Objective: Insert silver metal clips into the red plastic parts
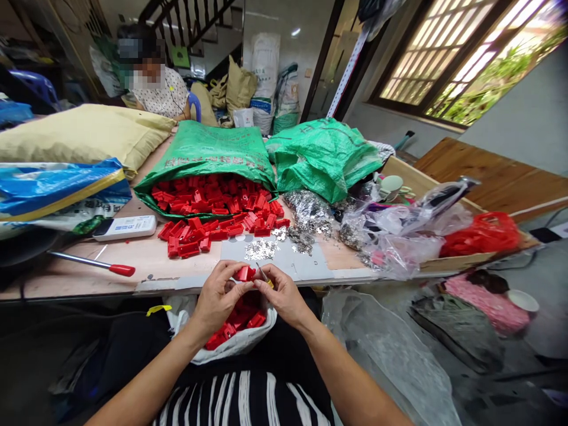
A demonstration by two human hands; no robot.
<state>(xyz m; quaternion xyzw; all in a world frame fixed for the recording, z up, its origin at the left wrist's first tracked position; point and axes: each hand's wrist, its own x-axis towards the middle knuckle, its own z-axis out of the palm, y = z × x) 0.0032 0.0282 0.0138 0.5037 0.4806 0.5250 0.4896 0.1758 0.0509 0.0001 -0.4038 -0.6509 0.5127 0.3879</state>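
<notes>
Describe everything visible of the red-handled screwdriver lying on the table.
The red-handled screwdriver lies flat on the plywood tabletop, slightly angled, with its handle to the right and its shaft running left. The handle is glossy red, looks like plastic, and tapers slightly at its end. The shaft is long, thin and shiny, like polished metal. Its tip is too small to make out. Only the tabletop visibly touches it.

Two bare forearms (350, 381) angle inward from the bottom of view, wrists bent slightly, bringing the left hand (217, 302) and right hand (284, 296) close together, both curled into tight pinches, thumbs uppermost.
</notes>
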